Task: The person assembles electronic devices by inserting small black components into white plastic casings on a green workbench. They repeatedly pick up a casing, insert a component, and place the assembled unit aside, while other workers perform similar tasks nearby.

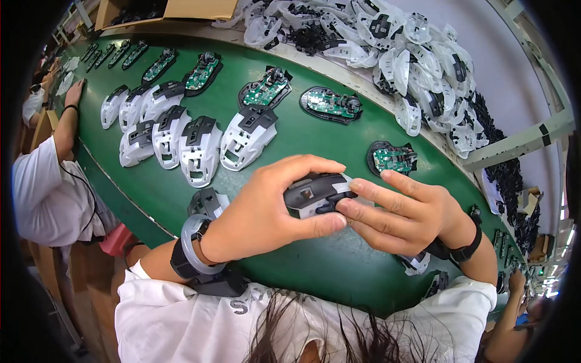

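Observation:
My left hand point(266, 202) is wrapped round a computer mouse point(310, 192) with a black and white shell, thumb on the near side and fingers over the far side. Against the mouse's right end rest the fingertips of my right hand point(402, 212), its thumb mostly hidden. A dark part shows at that end beside my fingers, too covered to make out. Just beyond my right hand lies a mouse base with a green circuit board point(392, 158). A white and black mouse shell point(209, 202) sits partly behind my left wrist.
Several white and black mouse shells point(200, 151) stand on the green table point(333, 145) at left. Mouse bases with circuit boards point(330, 104) line its far side. Beyond is a heap of translucent shells point(411, 54). A co-worker's arm point(66, 121) rests at far left.

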Motion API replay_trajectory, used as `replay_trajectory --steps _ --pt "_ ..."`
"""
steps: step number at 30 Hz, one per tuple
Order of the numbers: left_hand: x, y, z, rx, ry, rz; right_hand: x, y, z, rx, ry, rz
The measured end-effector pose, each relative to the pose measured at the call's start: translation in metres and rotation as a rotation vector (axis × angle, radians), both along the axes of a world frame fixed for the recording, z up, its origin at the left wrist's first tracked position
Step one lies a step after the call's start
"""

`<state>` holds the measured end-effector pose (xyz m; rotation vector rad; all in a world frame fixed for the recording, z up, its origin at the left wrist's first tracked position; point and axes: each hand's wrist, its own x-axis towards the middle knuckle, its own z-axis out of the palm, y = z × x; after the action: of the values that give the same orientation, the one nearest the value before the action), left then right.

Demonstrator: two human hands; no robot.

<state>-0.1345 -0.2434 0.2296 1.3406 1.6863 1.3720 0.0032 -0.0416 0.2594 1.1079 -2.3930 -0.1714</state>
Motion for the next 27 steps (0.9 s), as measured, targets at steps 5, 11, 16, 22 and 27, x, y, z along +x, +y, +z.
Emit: replay_trajectory --steps 5,11,16,22,27 --pt "0.004 -0.003 0.005 0.026 -0.129 0.101 0.002 -0.01 -0.009 -0.414 -0.062 -0.13" --pt "0.006 -0.006 -0.006 0.376 0.207 0.277 -0.005 -0.037 0.007 -0.891 -0.481 -0.374" --pt "0.009 -0.005 -0.012 0.468 0.121 0.276 -0.006 -0.041 0.001 -0.808 -0.52 -0.376" --pt "0.013 -0.009 -0.001 0.228 0.105 0.084 0.016 -0.051 -0.007 -0.927 -0.666 -0.496" --pt "0.003 -0.019 0.002 0.107 0.181 -0.17 0.05 -0.046 0.005 -0.122 -0.118 -0.766"
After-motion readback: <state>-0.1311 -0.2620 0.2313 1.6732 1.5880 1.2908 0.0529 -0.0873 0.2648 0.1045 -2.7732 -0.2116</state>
